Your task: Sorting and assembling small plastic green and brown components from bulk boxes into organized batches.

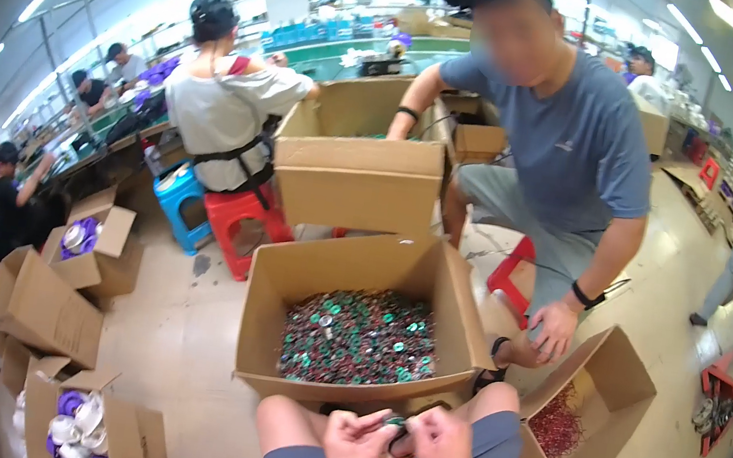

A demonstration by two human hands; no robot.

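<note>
Above my lap, my left hand (356, 447) is closed in a pinch on a small green ring-shaped part (396, 420). My right hand (441, 442) meets it from the other side, thumb and fingers pinched together; what lies between them is too small to make out. Just beyond my knees stands a large open cardboard box (284, 274), its bottom covered with a heap of small green rings and dark red bits (360, 337). To the right, a smaller open carton (617, 390) holds a pile of thin red wire pieces (557, 426).
A person in a blue-grey shirt (570, 136) sits opposite, one hand inside another carton (355, 180). Red (244, 225) and blue stools (183, 202) stand on the left. Cartons with white and purple parts (75, 432) are at the lower left. A green-topped bench (336, 54) runs behind.
</note>
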